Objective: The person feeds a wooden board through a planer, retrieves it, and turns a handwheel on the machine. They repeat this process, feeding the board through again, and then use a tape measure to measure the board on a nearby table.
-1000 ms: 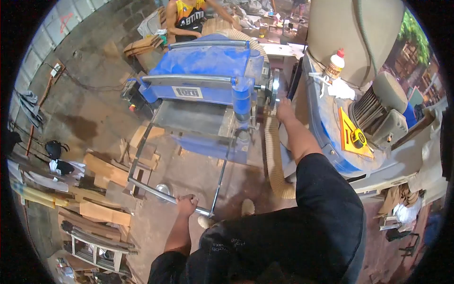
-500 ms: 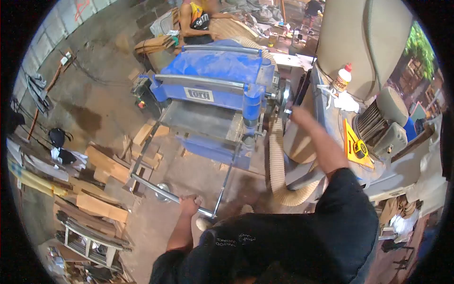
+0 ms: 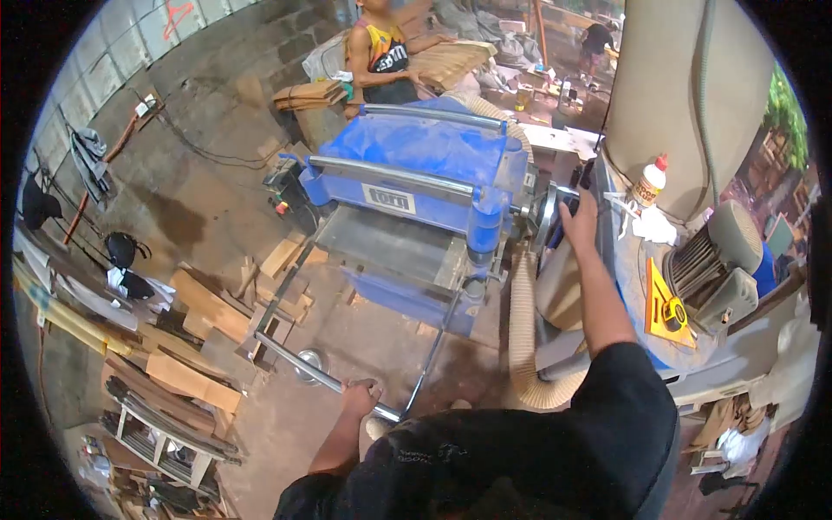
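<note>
A blue thickness planer [image 3: 425,156] stands in front of me, dusty on top, with a bare metal bed [image 3: 390,243]. At its right side my right hand [image 3: 581,221] is closed on the rim of the handwheel [image 3: 546,217]. Nearer to me, my left hand [image 3: 360,399] is wrapped round the shiny roller bar [image 3: 303,365] at the end of the extension frame. Part of each hand's grip is hidden from above. No board shows on the bed.
A ribbed hose [image 3: 523,329] runs down beside the planer. To the right are a glue bottle [image 3: 650,180], a yellow square [image 3: 656,295], a tape measure [image 3: 674,314] and a motor [image 3: 715,251]. Wood pieces [image 3: 208,303] lie left. Behind the planer, a co-worker [image 3: 386,56] handles boards [image 3: 455,65].
My right hand has moved round the handwheel, from its lower edge to higher on its right side. My left hand stays on the roller bar. The camera view has shifted slightly.
</note>
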A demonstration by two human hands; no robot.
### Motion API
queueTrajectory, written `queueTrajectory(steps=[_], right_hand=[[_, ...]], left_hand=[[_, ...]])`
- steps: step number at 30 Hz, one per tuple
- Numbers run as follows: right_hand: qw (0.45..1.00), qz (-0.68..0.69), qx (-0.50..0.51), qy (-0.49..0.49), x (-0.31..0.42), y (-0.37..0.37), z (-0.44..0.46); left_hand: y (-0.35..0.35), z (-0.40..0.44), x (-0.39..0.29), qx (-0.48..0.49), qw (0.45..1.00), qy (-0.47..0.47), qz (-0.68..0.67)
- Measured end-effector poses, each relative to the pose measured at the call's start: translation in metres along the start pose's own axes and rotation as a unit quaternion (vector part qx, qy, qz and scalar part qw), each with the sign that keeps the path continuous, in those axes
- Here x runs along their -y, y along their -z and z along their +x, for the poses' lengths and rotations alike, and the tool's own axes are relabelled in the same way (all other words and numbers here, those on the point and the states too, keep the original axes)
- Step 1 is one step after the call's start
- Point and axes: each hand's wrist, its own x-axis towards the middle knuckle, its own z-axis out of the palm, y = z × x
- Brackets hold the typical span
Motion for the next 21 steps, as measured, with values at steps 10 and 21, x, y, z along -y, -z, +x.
queueTrajectory(steps=[10,21], right_hand=[[0.95,0.173,0.188,-0.177,0.108,0.021,-0.226],[0.909,0.162,0.341,-0.176,0.262,0.041,-0.318]], left_hand=[[0.007,0.036,0.005,0.072,0.987,-0.023,-0.145],[0.014,0.056,0.063,0.208,0.925,-0.193,-0.254]])
